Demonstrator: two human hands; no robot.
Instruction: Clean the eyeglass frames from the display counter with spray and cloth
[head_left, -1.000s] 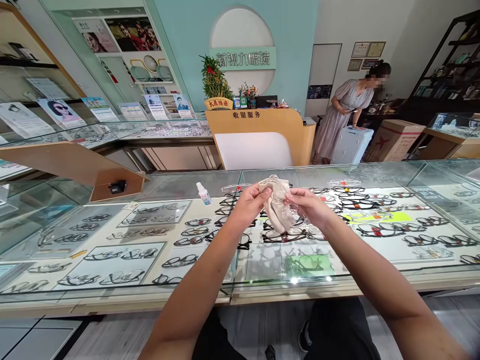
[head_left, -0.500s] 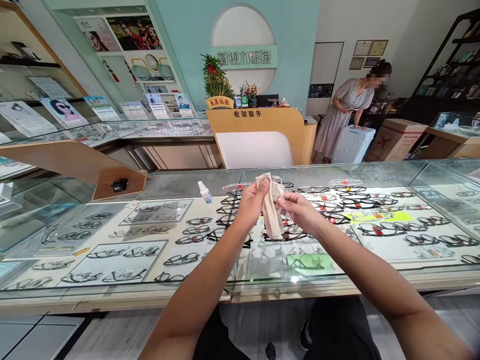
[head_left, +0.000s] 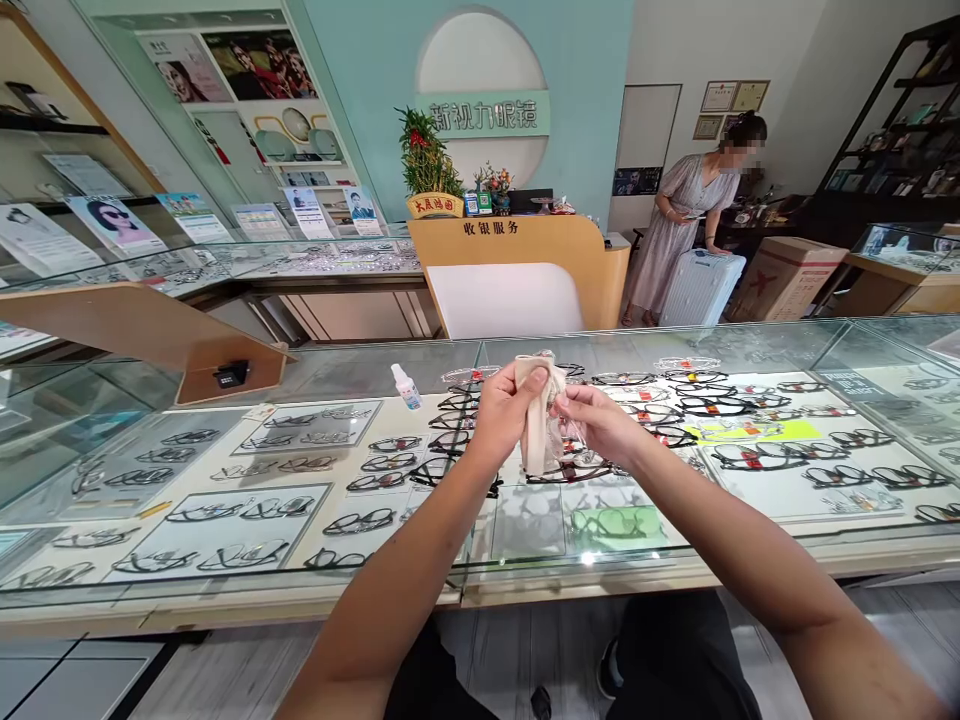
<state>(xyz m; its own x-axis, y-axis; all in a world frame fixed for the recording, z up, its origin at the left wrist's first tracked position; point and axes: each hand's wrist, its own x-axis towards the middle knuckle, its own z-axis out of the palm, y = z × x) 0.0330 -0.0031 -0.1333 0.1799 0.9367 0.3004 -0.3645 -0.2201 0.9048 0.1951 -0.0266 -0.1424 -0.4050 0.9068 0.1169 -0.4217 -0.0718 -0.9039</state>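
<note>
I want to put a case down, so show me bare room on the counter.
The clear glass top looks bare between the small white spray bottle and the brown wooden panel. Around the left hand and right hand, and further right, dark-rimmed eyeglasses crowd close; which lie under the glass, I cannot tell.

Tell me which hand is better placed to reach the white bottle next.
Probably the left hand: it is nearer the white bottle, though it holds the cloth. The right hand is farther.
</note>
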